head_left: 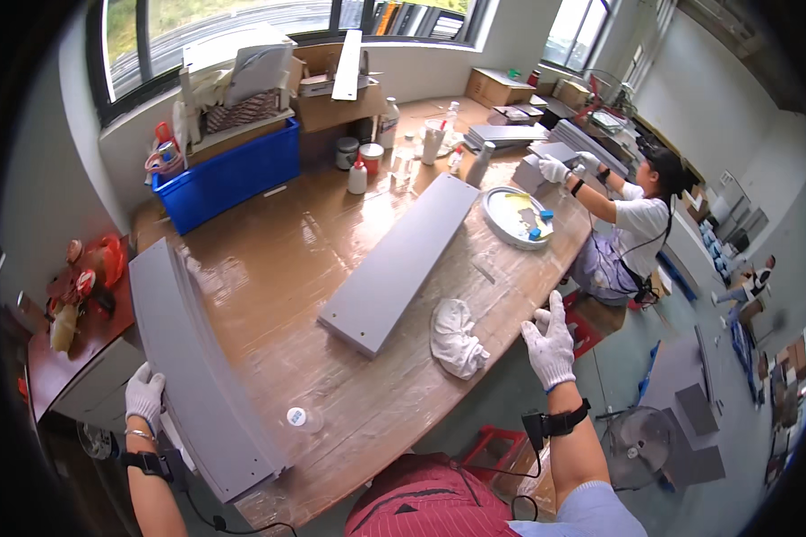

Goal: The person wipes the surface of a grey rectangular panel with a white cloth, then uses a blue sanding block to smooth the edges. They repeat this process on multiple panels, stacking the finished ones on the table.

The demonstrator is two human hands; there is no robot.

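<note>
So my left hand (144,394) was at the edge of the grey boards (188,358) on the table's (282,246) left end, couldn't tell if gripping, right hand (549,345) open near the rag (457,338), and imo even, gentle pressure suited that smooth face best.

Gloved left hand (144,395), gloved right hand (549,345) well apart; right fingers (557,311) parted.

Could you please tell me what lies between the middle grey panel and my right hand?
In the head view, a crumpled white cloth lies between the middle grey panel and your right hand.
</note>
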